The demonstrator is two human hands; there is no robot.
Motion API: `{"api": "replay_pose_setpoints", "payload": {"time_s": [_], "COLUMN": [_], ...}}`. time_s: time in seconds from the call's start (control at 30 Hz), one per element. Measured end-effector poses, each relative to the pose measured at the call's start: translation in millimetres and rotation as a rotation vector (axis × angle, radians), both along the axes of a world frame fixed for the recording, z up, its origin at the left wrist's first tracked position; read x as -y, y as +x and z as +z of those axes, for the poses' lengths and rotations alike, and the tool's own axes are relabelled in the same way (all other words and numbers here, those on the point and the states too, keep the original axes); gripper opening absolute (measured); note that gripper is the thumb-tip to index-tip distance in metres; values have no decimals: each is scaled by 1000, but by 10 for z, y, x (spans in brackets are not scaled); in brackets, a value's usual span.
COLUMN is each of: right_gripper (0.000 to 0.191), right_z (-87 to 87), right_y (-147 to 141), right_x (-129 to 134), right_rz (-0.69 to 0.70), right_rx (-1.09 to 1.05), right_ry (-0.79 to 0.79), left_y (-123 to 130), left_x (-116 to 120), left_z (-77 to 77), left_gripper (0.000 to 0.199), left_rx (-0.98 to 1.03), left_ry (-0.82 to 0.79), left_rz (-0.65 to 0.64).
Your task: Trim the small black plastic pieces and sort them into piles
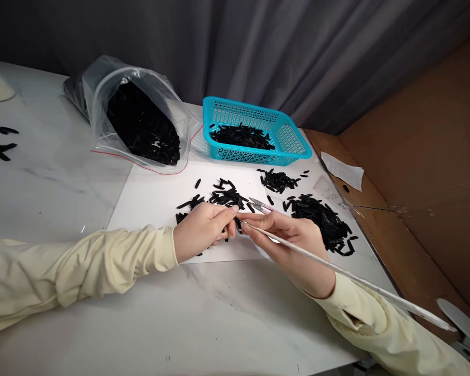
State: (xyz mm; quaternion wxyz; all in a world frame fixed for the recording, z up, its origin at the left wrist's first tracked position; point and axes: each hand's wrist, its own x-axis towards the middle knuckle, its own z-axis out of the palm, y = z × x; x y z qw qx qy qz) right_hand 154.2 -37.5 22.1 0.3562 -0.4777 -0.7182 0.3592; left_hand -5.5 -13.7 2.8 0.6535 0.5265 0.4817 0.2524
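- Over the near half of the white sheet [152,209], the left hand [203,227] and right hand [295,248] meet at their fingertips.
- Left hand: thumb bent in over the fingers; what lies between them is hidden, so I cannot tell whether it grips anything.
- Right hand: thumb and fingers pinched on the near-left end of the long thin white strip [360,277], which slants over the hand and right sleeve [360,308].
- Around the fingertips, loose black pieces [227,197] lie on the sheet; a pointed metal tool [260,205] lies just beyond the right fingers.
- Farther right, a small black pile [279,180] and a larger black pile [323,222].
- At the far left, an open clear bag [102,112] holds black pieces.
- Right of the bag, a blue basket [238,155] holds more of them.
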Motion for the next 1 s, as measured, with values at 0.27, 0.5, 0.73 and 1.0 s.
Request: {"api": "replay_pose_setpoints", "payload": {"time_s": [0.27,0.5,0.73,1.0], "right_gripper": [7,11,12,13], "right_z": [-20,-62,-195,-175], "right_y": [-7,-24,-41,36], "right_x": [13,50,53,-74], "right_rz": [-2,17,72,64], "right_rx": [31,151,123,200], "right_ry": [31,221,420,459], "left_y": [2,2,-8,-21], "left_x": [10,4,12,20], "left_z": [0,-5,5,-31], "left_gripper": [44,43,42,40], "left_rx": [-17,-38,-37,9], "left_ry": [10,18,41,57], "left_rz": [4,-7,2,11]}}
